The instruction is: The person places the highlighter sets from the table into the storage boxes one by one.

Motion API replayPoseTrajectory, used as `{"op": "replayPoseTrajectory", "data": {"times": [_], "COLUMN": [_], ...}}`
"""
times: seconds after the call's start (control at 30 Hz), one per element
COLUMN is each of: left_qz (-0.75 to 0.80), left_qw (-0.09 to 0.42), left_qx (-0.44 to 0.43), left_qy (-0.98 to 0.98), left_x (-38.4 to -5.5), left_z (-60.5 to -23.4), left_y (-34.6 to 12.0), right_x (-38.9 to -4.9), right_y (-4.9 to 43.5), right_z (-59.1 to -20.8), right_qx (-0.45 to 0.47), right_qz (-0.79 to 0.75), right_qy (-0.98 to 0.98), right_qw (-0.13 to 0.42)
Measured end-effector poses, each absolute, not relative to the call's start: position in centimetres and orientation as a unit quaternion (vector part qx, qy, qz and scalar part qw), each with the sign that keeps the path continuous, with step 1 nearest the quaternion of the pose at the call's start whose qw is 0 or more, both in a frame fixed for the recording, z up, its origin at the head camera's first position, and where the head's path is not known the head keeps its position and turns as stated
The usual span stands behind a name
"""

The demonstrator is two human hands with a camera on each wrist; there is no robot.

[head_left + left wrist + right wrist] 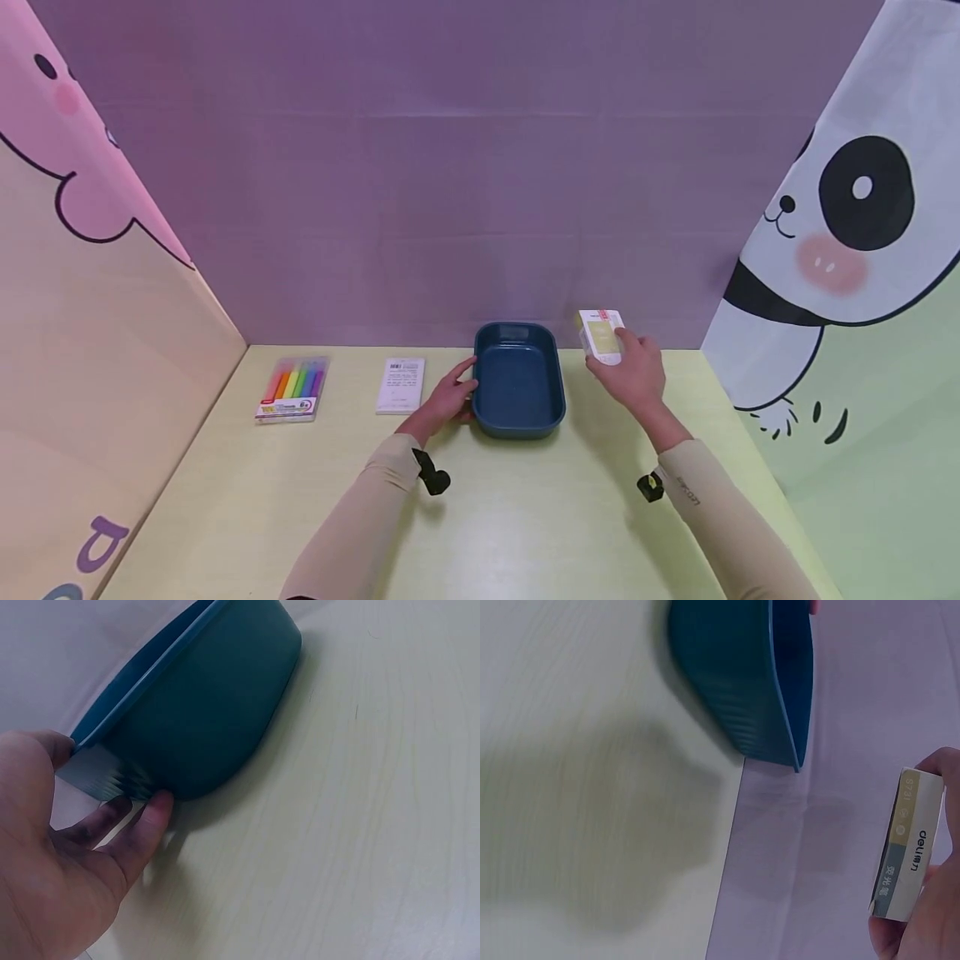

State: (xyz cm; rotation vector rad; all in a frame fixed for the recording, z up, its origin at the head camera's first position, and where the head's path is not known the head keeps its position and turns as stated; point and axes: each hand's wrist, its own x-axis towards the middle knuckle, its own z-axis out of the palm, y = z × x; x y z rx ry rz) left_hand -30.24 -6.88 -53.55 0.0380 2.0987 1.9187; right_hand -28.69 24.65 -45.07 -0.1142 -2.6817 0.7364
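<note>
While the blue tray (519, 375) stands upright on the pale desk (510, 517), the person's left grip (448, 393) holds it by its left side: a digit lies over the rim and other fingertips touch the outer wall low down, as the left wrist view shows. To the right of the tray, near its far right corner but apart from it, the right grip (636, 372) is closed around a small white box (602, 336), pinched between thumb and fingers and raised above the desk. The box has a yellowish panel on its broad face, and the right wrist view shows "deli" lettering along its side. Just left of the tray, beyond the left fingers, a flat white packet (401, 386) with small dark print lies on the desk. Farther left of the tray is a clear case of markers (291, 390), its pens running from pink and orange through yellow and green to blue and purple. A purple backdrop (487, 167) rises behind the tray. Well to the tray's right is a panda-printed panel (862, 208); well to its left, a panel with a pink figure (52, 142).
</note>
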Motion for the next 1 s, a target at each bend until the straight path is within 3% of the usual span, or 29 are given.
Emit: {"op": "replayPoseTrajectory", "data": {"times": [1.0], "left_qz": [0.673], "left_qw": [0.143], "left_qx": [-0.005], "left_qy": [0.726], "left_x": [-30.2], "left_z": [-54.2], "left_y": [-6.6], "right_x": [-28.3], "right_y": [20.2], "right_z": [-44.0], "right_qx": [-0.011], "right_qz": [0.254], "right_qy": [-0.954], "right_qw": [0.158]}}
